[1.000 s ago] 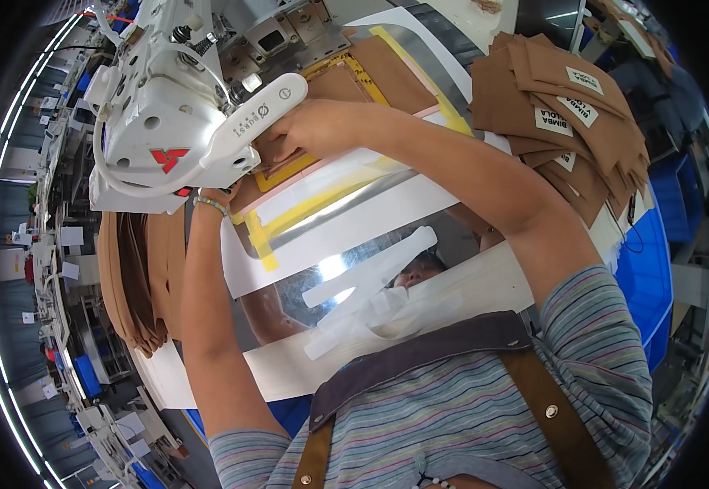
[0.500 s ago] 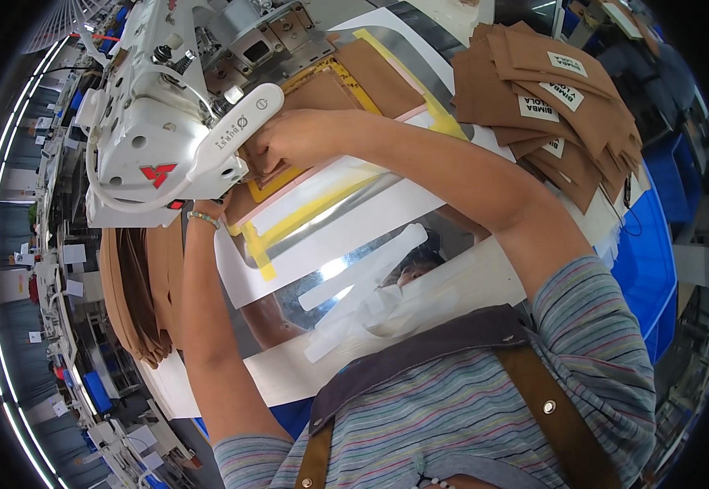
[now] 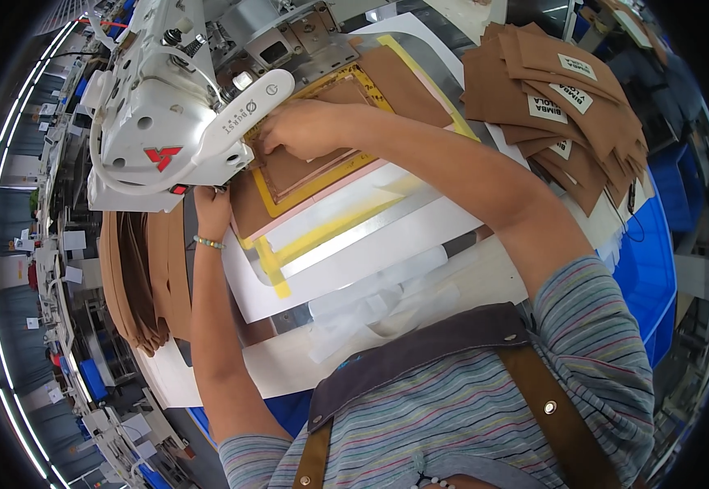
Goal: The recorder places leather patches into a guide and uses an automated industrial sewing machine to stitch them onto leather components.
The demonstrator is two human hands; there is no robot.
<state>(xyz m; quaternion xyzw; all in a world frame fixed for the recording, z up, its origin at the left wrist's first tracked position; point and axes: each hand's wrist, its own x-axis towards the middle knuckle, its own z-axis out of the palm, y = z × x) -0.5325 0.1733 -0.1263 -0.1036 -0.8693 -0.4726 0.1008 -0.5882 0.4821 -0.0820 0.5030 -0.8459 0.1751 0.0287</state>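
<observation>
My right hand, fingers curled with their tips partly hidden, is over a brown panel and yellow inner frame on a metal plate edged with yellow tape, close beside the white sewing machine head. What it holds, if anything, I cannot make out. My left hand, a beaded bracelet on its wrist, is at the plate's left edge under the machine head, its fingertips hidden. White paper lies under the plate.
A fanned pile of brown panels with white labels lies at the right. More brown pieces hang at the left. Pale strips lie along the front edge. Blue bins stand at the right, and machine benches line the far left.
The plate, its frame and the paper have shifted toward me, covering more of the shiny front surface. My left hand and bracelet have moved toward me; my right hand stays near the machine head.
</observation>
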